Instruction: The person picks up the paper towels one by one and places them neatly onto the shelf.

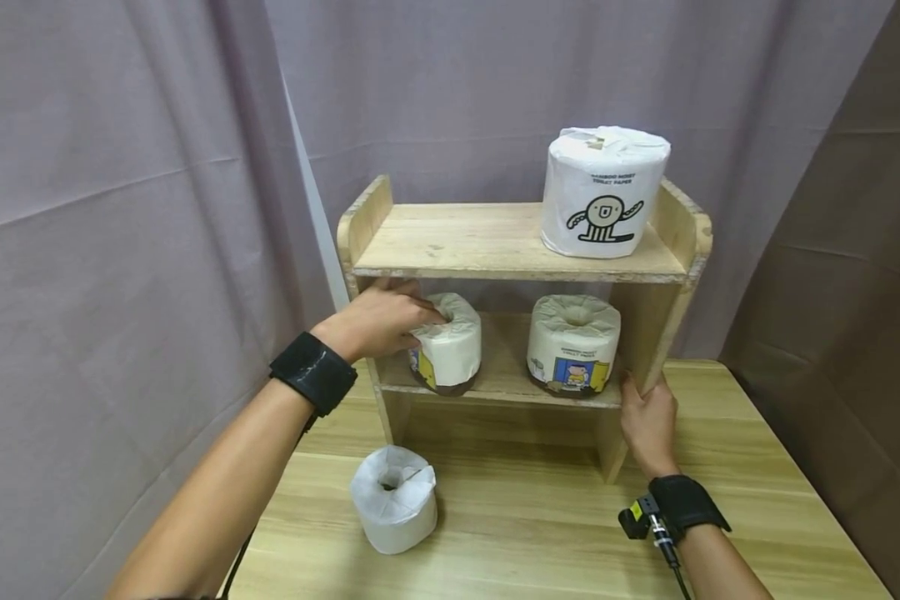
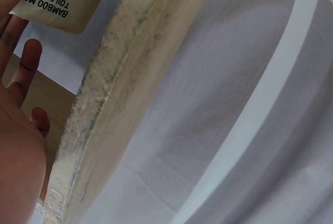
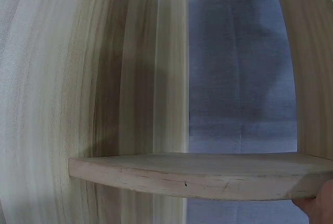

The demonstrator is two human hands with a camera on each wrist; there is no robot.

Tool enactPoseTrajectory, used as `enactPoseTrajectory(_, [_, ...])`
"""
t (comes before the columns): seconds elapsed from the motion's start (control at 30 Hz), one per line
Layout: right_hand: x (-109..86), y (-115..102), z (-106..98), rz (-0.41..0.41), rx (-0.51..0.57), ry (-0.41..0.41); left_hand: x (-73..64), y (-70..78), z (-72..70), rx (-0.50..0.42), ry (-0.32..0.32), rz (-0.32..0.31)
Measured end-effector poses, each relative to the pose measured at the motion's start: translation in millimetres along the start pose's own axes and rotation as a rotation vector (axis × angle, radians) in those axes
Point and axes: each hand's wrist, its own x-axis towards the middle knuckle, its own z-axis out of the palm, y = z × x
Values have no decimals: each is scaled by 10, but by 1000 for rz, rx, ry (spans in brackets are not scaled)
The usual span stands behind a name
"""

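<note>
Head view bright; right wrist dim, curtain shadowed.

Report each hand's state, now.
Left hand: closed, pinching the toilet roll nearest it.
Right hand: closed, gripping the wooden shelf's right side panel.

A pale, paper-wrapped roll stood hole-up toward the left of the lower board of a wooden shelf, its base at the board's front edge, with colored print low on its side and a dark band at the bottom. A person's left hand pinched it, fingers at the hole. The shelf, bare light wood with rounded side tops and rough edges, stood upright, its right side gripped by the right hand.
</note>
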Motion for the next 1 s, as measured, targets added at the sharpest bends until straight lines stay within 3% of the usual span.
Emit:
enactPoseTrajectory(0.2, [18, -4, 13, -11, -7, 13, 7, 21, -5, -36, -1, -25])
enactPoseTrajectory(0.57, [26, -37, 5, -6, -3, 5, 8, 54, -14, -15, 38, -63])
enactPoseTrajectory(1.0, [16, -5, 16, -20, -3, 10, 27, 115, 65, -32, 101, -92])
